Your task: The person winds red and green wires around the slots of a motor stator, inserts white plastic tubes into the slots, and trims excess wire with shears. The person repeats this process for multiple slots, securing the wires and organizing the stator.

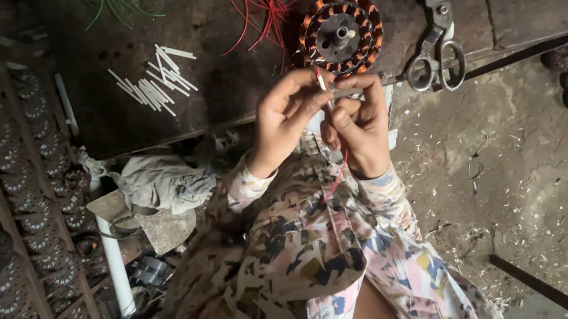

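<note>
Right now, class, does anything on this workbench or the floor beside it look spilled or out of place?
Yes. Small white offcuts litter the floor, and the white sleeve pieces lie in a loose heap on the bench. Both hands, left hand and right hand, pinch a thin red wire near the copper-wound coil.

Your hands [327, 117] meet at centre, the wound stator [341, 32] at twelve o'clock, scissors [437, 54] at two, cut sleeves [153, 80] at ten on the bench [236, 81].

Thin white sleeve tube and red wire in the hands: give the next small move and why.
Probably slide the thin white sleeve tube further down the red wire: both hands, left hand and right hand, pinch them together and the wire trails bare below.
</note>
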